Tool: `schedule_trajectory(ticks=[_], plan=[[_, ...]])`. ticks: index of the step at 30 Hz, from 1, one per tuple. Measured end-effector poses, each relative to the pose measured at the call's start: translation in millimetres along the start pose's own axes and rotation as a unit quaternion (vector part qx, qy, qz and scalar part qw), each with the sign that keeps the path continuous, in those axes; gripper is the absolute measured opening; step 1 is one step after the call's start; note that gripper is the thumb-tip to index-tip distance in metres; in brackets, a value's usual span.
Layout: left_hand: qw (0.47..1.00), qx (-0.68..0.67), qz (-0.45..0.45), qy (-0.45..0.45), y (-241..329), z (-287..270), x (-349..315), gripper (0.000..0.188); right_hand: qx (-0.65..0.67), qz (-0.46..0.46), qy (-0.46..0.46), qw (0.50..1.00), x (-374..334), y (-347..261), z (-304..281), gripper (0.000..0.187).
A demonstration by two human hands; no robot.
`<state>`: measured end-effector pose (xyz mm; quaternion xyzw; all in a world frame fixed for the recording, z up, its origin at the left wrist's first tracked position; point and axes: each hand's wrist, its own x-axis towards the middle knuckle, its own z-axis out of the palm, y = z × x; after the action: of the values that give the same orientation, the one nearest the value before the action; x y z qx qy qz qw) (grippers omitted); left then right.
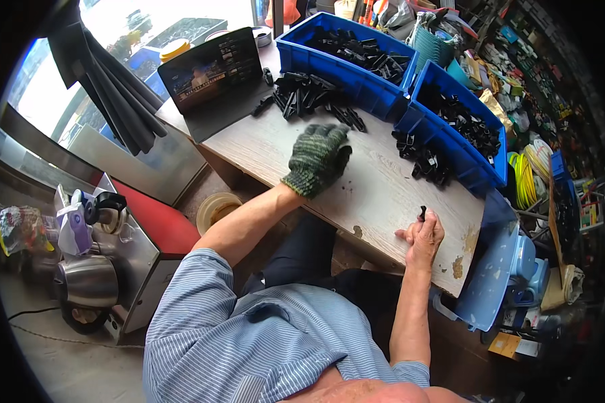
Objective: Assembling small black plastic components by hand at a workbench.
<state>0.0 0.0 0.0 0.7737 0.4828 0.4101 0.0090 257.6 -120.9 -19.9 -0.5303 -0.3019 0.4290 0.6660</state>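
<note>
My left hand (318, 158), in a dark green knitted glove, hovers over the middle of the pale wooden table (370, 181). Its fingers are loosely bent, with the thumb apart, and nothing shows in them. Just beyond its fingertips lies a loose pile of black plastic clips (302, 93). My bare right hand (423, 238) is near the table's right front edge. Its fingers are closed on a small black plastic part (423, 213) that sticks up past the fingertips. A smaller heap of black pieces (427, 161) lies beyond this hand, beside the bins.
Two blue bins (366, 88) (420, 124) of black parts line the table's far side. A tablet (212, 70) stands at the far left. Left of me are a metal kettle (91, 282) and a red-topped cabinet (154, 215). A light blue plastic container (484, 289) stands off the right edge.
</note>
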Motion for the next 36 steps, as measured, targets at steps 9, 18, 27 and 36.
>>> schedule_trajectory(ticks=[9, 18, 27, 36], plan=[[0.947, -0.249, 0.074, -0.188, 107, 40, -41, 0.045, -0.138, -0.079, -0.087, 0.983, -3, -2, -7, 0.037], [0.951, -0.203, 0.088, -0.217, 107, 35, -39, 0.023, -0.159, -0.122, -0.085, 0.976, -6, 2, 5, 0.038], [0.991, 0.115, -0.056, -0.047, 1, 5, 0, 0.028, -0.049, 0.009, -0.010, 0.999, -12, -1, 15, 0.035], [0.988, -0.118, -0.015, -0.103, 25, 25, -18, 0.017, -0.025, 0.029, 0.044, 0.998, -12, -8, 22, 0.039]])
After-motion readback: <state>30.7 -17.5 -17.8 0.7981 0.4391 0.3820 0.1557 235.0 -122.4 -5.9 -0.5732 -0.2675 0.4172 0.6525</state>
